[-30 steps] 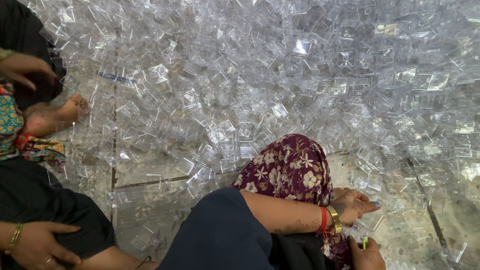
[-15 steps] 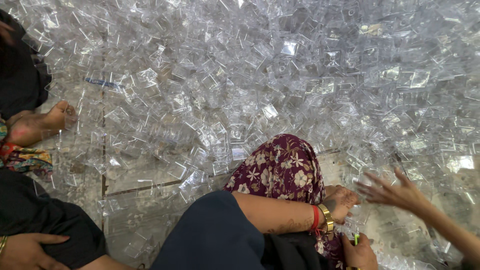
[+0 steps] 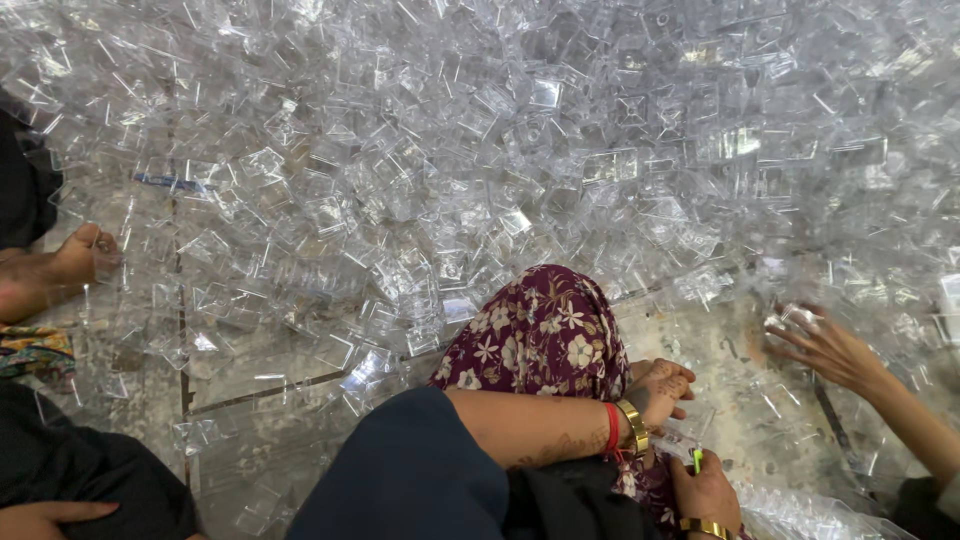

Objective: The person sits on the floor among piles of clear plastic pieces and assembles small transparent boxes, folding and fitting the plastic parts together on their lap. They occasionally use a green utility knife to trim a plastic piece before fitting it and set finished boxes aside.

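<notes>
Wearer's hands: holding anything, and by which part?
Left hand pinches a clear plastic piece by its top edge; right hand grips a small green tool from below.

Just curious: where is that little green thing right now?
The green thing sits low right in the head view, just above the right hand, below the left hand.

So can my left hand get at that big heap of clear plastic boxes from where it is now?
Probably yes. The left hand rests beside the patterned knee, and only bare floor lies between it and the heap of clear plastic boxes. It may need a stretch forward.
</notes>
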